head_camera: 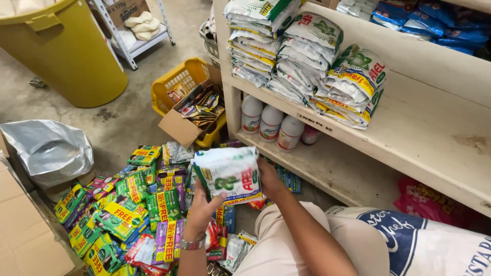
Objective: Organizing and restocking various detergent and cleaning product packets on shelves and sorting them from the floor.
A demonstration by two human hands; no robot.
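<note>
White-and-green sachet stack (228, 175) sits dead centre, clamped between both hands: left hand (202, 209) gripping its lower edge at seven o'clock, right hand (269, 179) pressed on the three o'clock edge. Bright packets (128, 209) litter the floor at eight o'clock, crowding right up to the wrist. Up at one o'clock, stacked sachets (307, 61) hang over the wooden shelf (424, 128) lip; bare board runs rightward. Yellow basket (179, 84) sits at eleven.
</note>
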